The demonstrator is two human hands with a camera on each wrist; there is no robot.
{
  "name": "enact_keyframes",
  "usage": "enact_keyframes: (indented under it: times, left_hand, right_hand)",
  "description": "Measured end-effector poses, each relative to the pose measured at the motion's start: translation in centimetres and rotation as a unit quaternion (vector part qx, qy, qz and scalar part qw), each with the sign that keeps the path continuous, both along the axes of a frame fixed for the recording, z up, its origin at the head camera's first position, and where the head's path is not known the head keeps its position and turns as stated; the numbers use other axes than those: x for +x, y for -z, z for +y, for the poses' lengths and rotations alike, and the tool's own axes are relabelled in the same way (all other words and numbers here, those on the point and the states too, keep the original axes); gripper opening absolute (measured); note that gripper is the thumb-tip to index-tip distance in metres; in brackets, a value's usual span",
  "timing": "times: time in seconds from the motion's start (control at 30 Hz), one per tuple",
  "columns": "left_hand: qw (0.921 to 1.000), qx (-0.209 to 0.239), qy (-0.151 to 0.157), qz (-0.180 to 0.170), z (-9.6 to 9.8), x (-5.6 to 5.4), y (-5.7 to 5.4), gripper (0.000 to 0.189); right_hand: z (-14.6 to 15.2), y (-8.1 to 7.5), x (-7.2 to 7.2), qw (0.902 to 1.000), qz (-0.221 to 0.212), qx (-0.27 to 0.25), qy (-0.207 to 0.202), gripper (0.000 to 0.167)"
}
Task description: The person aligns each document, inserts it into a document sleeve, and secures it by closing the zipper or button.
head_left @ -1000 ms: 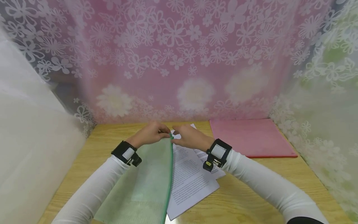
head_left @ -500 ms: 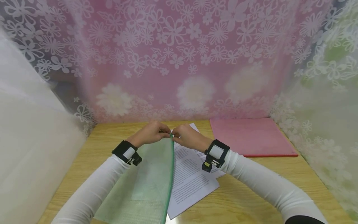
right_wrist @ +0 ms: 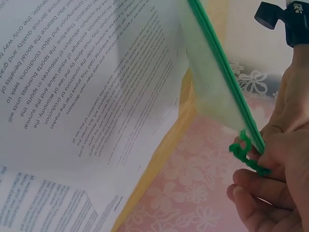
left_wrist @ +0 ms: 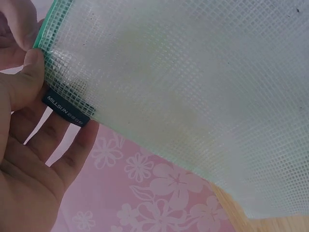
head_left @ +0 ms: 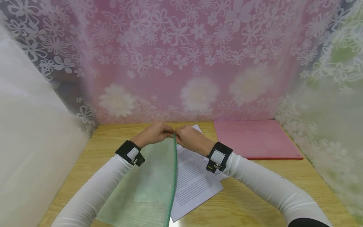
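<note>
The green mesh pouch (head_left: 148, 181) is held over the left-middle part of the tabletop (head_left: 246, 201), its long axis running from the near edge toward the far edge, its zipper edge (head_left: 173, 183) facing right. The left hand (head_left: 154, 134) pinches the pouch's far corner between thumb and fingers; the right hand (head_left: 193, 139) has its fingers closed narrowly on the zipper's far end, beside a green cord (right_wrist: 246, 154). A dark tag (left_wrist: 69, 108) at the corner reads "MILLSUN", followed by smaller, illegible characters. Right of the zipper lie printed sheets (head_left: 190, 189), slanted; legible phrases include "the sports business units will" and "service quality". A pink board (head_left: 258, 138) lies toward the tabletop's far right corner.
</note>
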State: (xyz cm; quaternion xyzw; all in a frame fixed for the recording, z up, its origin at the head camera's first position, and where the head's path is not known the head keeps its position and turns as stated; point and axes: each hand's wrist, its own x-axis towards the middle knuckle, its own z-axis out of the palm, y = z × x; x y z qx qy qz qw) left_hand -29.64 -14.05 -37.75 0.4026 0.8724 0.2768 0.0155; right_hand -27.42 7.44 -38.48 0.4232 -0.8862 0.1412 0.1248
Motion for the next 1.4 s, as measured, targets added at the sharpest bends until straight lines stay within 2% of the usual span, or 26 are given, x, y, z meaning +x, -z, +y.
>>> enact_keyframes:
  times: [0.13, 0.27, 0.5, 0.63, 0.97, 1.27, 1.4]
  left_hand:
    - [0.9999, 0.002, -0.008, -0.006, -0.1, 0.0, 0.0, 0.020]
    - [0.9999, 0.010, -0.005, -0.006, -0.3, -0.1, 0.1, 0.020]
    - [0.9998, 0.010, -0.003, 0.015, -0.5, -0.2, -0.2, 0.020]
    - [0.9998, 0.006, -0.001, 0.020, -0.5, -0.3, -0.2, 0.019]
    - [0.9997, 0.021, -0.007, 0.005, -0.8, -0.5, -0.2, 0.019]
    - [0.9996, 0.019, -0.021, 0.009, -0.9, -0.8, -0.2, 0.019]
    - [0.9993, 0.026, -0.011, 0.024, -1.0, -0.8, 0.0, 0.018]
  right_hand:
    - [-0.3, 0.0, 0.1, 0.9996, -0.017, -0.018, 0.014, 0.015]
    - [-0.4, -0.1, 0.0, 0.9993, -0.007, -0.033, 0.017, 0.013]
    - [-0.2, -0.1, 0.1, 0.9987, 0.037, -0.030, -0.018, 0.008]
    - [-0.1, 0.1, 0.2, 0.9980, 0.046, -0.026, -0.034, 0.009]
    - [-0.2, 0.5, 0.8, 0.9977, 0.046, -0.019, -0.047, 0.007]
    - [-0.3, 0.7, 1.0, 0.9971, 0.036, -0.024, -0.063, 0.010]
    - [-0.3, 0.8, 1.3, 0.9970, 0.032, -0.020, -0.067, 0.010]
